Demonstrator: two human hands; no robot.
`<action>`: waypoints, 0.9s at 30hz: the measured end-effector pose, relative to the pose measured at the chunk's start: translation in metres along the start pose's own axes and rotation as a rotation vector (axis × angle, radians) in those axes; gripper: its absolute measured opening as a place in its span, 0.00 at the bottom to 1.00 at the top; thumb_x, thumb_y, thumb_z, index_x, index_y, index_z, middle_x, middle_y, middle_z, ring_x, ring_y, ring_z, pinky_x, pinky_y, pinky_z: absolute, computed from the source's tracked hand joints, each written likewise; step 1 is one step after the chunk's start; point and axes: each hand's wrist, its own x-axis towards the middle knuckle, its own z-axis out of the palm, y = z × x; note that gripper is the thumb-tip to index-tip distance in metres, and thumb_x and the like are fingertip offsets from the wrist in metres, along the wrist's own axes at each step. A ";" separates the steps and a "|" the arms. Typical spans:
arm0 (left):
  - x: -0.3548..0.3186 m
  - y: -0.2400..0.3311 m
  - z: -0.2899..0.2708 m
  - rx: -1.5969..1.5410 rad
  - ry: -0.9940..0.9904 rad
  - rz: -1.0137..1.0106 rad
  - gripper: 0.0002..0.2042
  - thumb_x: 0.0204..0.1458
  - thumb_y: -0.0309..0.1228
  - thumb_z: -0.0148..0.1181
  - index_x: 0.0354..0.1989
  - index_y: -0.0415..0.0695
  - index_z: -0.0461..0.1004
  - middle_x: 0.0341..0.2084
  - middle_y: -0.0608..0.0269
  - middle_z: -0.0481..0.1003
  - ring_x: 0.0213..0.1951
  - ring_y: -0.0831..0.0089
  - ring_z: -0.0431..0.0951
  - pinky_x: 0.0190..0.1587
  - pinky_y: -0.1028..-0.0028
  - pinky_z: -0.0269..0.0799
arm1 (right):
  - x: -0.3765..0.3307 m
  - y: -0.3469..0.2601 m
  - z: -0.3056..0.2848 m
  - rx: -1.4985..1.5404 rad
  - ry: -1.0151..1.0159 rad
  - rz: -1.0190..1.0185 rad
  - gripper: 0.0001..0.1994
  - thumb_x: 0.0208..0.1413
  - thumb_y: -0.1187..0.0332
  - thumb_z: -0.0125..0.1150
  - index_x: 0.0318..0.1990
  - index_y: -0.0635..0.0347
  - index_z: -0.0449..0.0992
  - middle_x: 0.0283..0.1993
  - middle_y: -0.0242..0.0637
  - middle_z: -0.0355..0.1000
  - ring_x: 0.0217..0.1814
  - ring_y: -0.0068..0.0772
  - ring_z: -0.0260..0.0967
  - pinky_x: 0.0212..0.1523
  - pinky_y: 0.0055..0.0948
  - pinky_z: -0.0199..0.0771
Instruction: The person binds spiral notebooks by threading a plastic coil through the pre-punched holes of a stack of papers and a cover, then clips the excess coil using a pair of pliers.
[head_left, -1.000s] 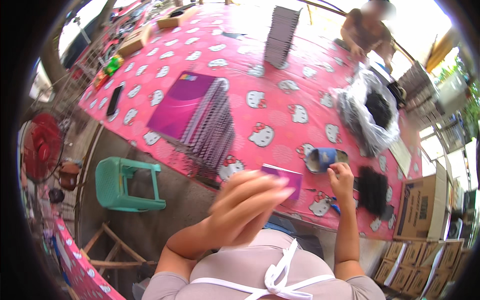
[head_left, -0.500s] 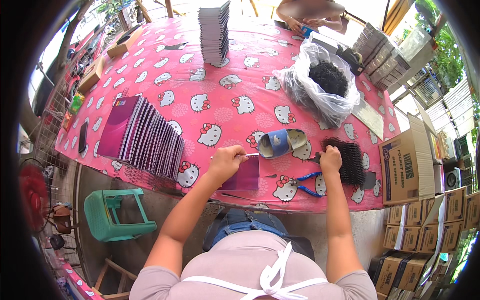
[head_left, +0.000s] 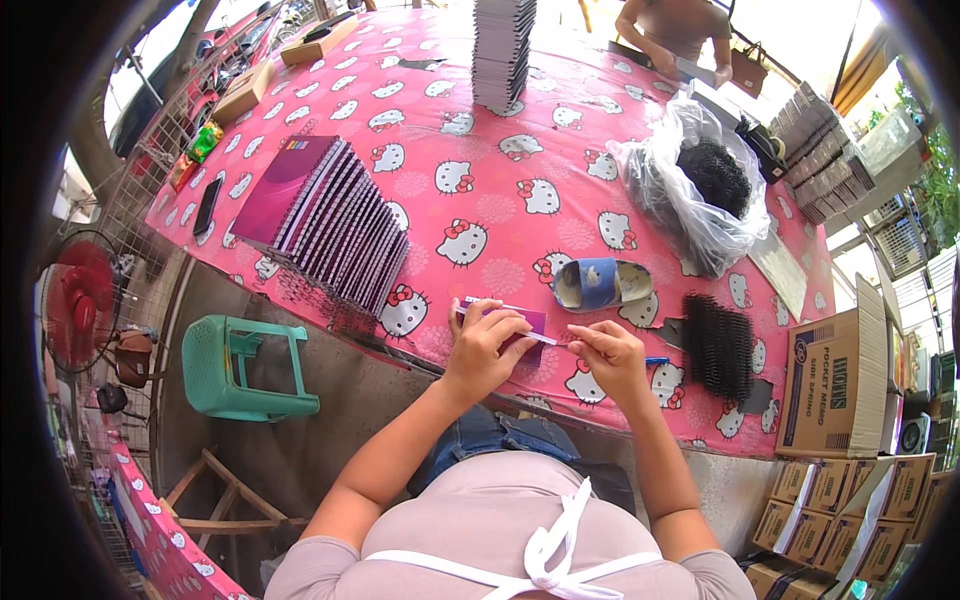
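Observation:
My left hand (head_left: 487,352) is closed on a small purple notebook (head_left: 528,322) near the table's front edge, its fingers along the pale bound edge. Just right of that edge, my right hand (head_left: 612,358) is in a pinch, fingertips near the notebook's corner. What it pinches is too small to make out. Beside the right hand, blue-handled pliers (head_left: 656,361) lie partly hidden. A blue slipper (head_left: 600,284) rests beyond the hands. Farther right lies a pile of black spiral coils (head_left: 718,345). A leaning stack of purple spiral notebooks (head_left: 325,225) stands to the left.
A clear plastic bag (head_left: 640,165) of black coils sits at the back right, near stacked notepads (head_left: 820,150). A tall notebook stack (head_left: 502,55) stands at the back. Cardboard boxes (head_left: 835,375) are at the right, a green stool (head_left: 245,368) at the left. Another person (head_left: 680,35) works across the table.
My right hand has moved left from the coil pile to the notebook's edge. My left hand now grips the notebook, lifted and tilted. The view has shifted.

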 end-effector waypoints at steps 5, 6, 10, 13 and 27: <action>-0.002 -0.001 -0.001 0.001 0.019 0.007 0.08 0.43 0.37 0.69 0.29 0.50 0.79 0.29 0.71 0.77 0.43 0.71 0.71 0.59 0.58 0.48 | 0.004 -0.010 0.009 0.044 0.057 -0.051 0.11 0.44 0.72 0.70 0.38 0.59 0.81 0.31 0.36 0.73 0.29 0.28 0.71 0.28 0.28 0.70; -0.002 -0.001 -0.001 -0.017 0.011 -0.027 0.08 0.42 0.37 0.69 0.29 0.50 0.79 0.29 0.71 0.77 0.42 0.71 0.71 0.59 0.58 0.48 | 0.005 -0.010 0.007 0.040 0.005 -0.099 0.09 0.45 0.74 0.68 0.37 0.60 0.81 0.31 0.35 0.72 0.29 0.26 0.70 0.28 0.26 0.70; 0.000 0.000 0.001 -0.021 0.027 -0.018 0.08 0.42 0.37 0.70 0.28 0.49 0.79 0.27 0.71 0.77 0.38 0.72 0.72 0.58 0.57 0.50 | 0.012 -0.010 0.001 0.055 -0.179 -0.071 0.07 0.49 0.80 0.62 0.36 0.64 0.79 0.30 0.33 0.70 0.29 0.22 0.67 0.29 0.22 0.69; 0.001 0.001 0.002 -0.008 0.034 -0.029 0.09 0.42 0.37 0.70 0.29 0.49 0.79 0.27 0.71 0.77 0.36 0.72 0.72 0.57 0.58 0.51 | 0.015 -0.011 0.003 0.126 -0.256 -0.035 0.08 0.52 0.80 0.58 0.40 0.65 0.77 0.29 0.35 0.70 0.29 0.22 0.66 0.30 0.23 0.69; 0.003 -0.010 0.007 -0.003 0.054 -0.018 0.08 0.43 0.34 0.67 0.33 0.50 0.79 0.32 0.72 0.78 0.41 0.72 0.72 0.53 0.62 0.51 | 0.019 -0.031 0.026 -0.241 -0.085 -0.104 0.09 0.51 0.68 0.64 0.37 0.59 0.71 0.31 0.39 0.69 0.30 0.40 0.71 0.30 0.35 0.71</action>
